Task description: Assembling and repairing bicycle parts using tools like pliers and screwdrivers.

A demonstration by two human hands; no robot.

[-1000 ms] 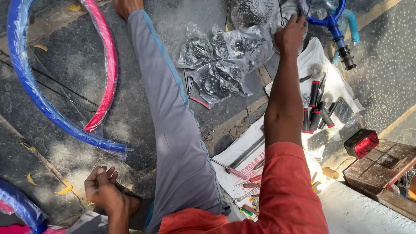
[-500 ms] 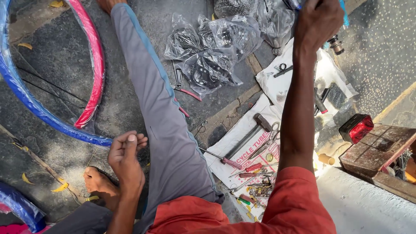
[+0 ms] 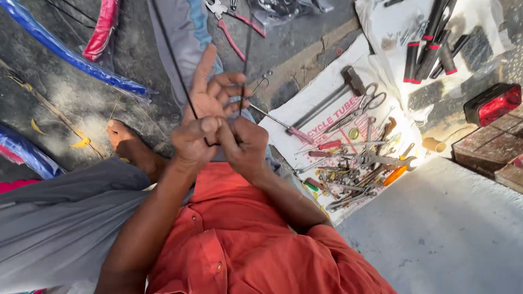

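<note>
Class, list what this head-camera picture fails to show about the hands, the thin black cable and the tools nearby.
- Thin black cable, head view: both ends run off the top edge.
- Cable bend: hidden by the left hand and right hand; grip unclear.
- Tool pile: single pieces too small and tangled to tell.
- Red-banded black tubes: tops cut by the edge.

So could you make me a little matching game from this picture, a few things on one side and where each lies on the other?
Things:
1. thin black cable
2. hammer
3. red box-shaped lamp
4. pink-handled pliers

Places:
A. far right, beside the wooden blocks
B. on the white sheet, next to the scissors
C. pinched between the left hand and right hand
D. on the ground at the top, by the grey trouser leg

Pairs: 1-C, 2-B, 3-A, 4-D
</note>
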